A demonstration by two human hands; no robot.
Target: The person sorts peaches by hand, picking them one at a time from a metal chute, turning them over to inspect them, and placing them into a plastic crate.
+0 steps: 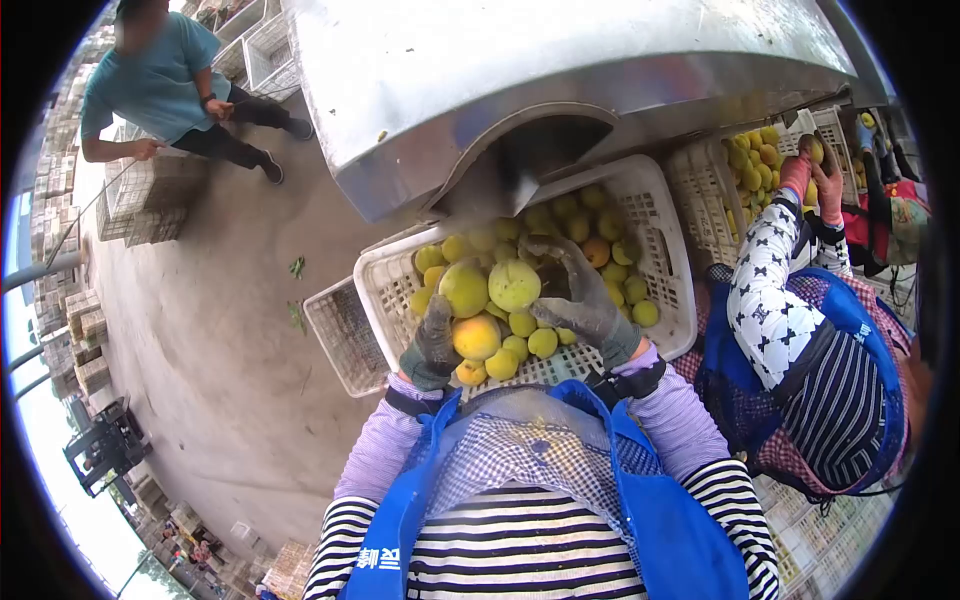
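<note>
Green fruit [463, 288] touches the left hand [432, 345], its grip unclear; the right hand [588, 298], fingers wide, curves beside paler fruit [514, 285].

hands, two, gloved in dark grey. left hand [431, 346]: palm turned inward, thumb pointed up and forward, remaining fingers partly hidden. right hand [598, 305]: fingers arched inward, thumb set apart, a wide gap left between them. wrists, two: encircled by dark bands [641, 381]. forearms [378, 450], two: sleeved in lilac, extended forward, angled toward each other; striped fabric worn farther up.
</note>
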